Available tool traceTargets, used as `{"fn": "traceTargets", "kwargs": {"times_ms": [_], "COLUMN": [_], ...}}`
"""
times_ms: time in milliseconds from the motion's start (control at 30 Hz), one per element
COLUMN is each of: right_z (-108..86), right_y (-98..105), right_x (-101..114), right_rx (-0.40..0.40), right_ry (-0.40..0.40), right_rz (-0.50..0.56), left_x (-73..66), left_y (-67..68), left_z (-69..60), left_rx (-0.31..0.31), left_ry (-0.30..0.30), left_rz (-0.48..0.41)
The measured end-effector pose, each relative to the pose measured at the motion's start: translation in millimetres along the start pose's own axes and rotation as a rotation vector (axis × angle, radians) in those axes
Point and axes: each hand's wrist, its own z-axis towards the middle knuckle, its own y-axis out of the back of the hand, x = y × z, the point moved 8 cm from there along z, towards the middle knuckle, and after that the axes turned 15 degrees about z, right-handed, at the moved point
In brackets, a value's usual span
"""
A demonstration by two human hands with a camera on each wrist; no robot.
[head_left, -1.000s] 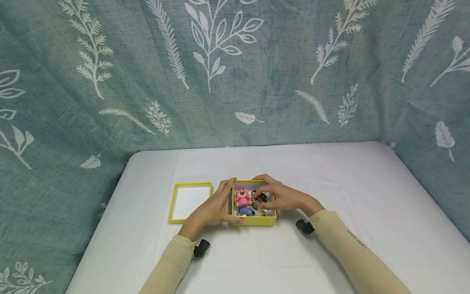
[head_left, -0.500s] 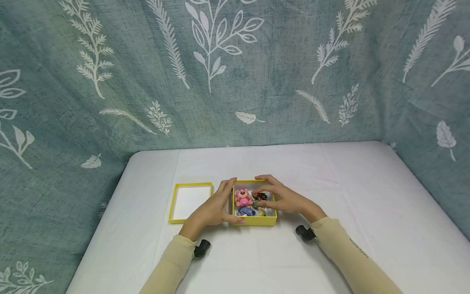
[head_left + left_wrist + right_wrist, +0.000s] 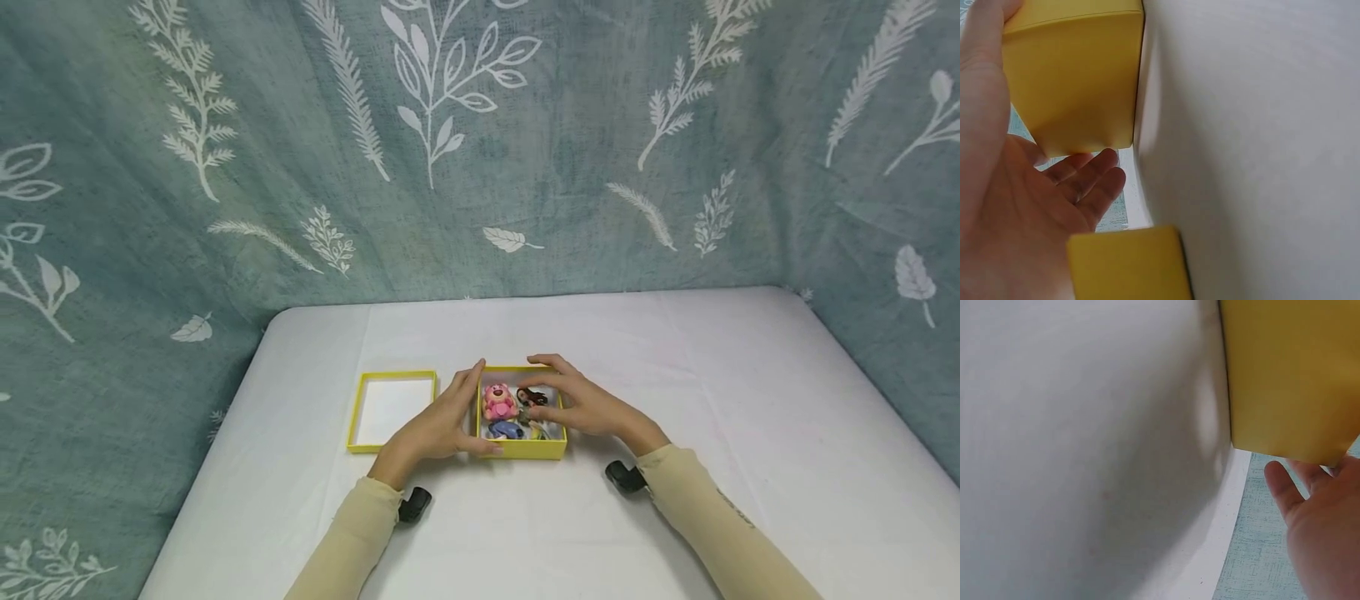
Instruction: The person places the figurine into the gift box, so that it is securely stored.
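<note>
A yellow box with toy figurines in it stands on the table. My left hand grips its left side, thumb on the front wall and fingers at the back. In the left wrist view the palm faces the yellow box wall. Inside lie a pink bear figurine, a blue figurine and a dark-haired figurine. My right hand hovers over the box's right side, thumb and index apart around the dark-haired figurine. It partly hides another small figurine.
Left of the box lies a shallow yellow-edged lid, its white inside facing up. The white-covered table extends all round, with a patterned green curtain behind its far edge.
My right hand's index finger has lifted away from the thumb, uncovering more of the dark-haired figurine. The left hand keeps its hold on the box.
</note>
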Motion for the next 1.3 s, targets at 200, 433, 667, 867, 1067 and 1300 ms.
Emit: {"fn": "traceTargets", "kwargs": {"times_ms": [200, 433, 667, 867, 1067, 1300], "right_z": [-3.2, 0.3, 3.8, 10.0, 26.0, 41.0], "right_y": [3.8, 10.7, 5.8, -22.5, -61.2, -99.6], "right_x": [3.8, 27.6, 58.7, 85.0, 97.1, 106.7], "right_rx": [-0.026, -0.129, -0.193, -0.207, -0.154, -0.08], "right_ry": [-0.004, 0.018, 0.056, 0.13, 0.107, 0.112], "right_rz": [0.001, -0.031, -0.045, -0.008, -0.025, -0.017], "left_x": [-2.7, 9.7, 37.0, 58.4, 89.1, 108.8], "left_y": [2.0, 29.0, 51.4, 68.2, 71.7, 66.6], "left_z": [-3.2, -19.2, -41.8, -58.7, -73.1, -75.4], "left_rx": [-0.009, -0.064, -0.126, -0.149, -0.05, -0.005], "left_ry": [0.005, 0.078, 0.103, 0.133, 0.278, 0.319], "left_rz": [0.005, -0.037, 0.034, 0.031, 0.104, 0.105]}}
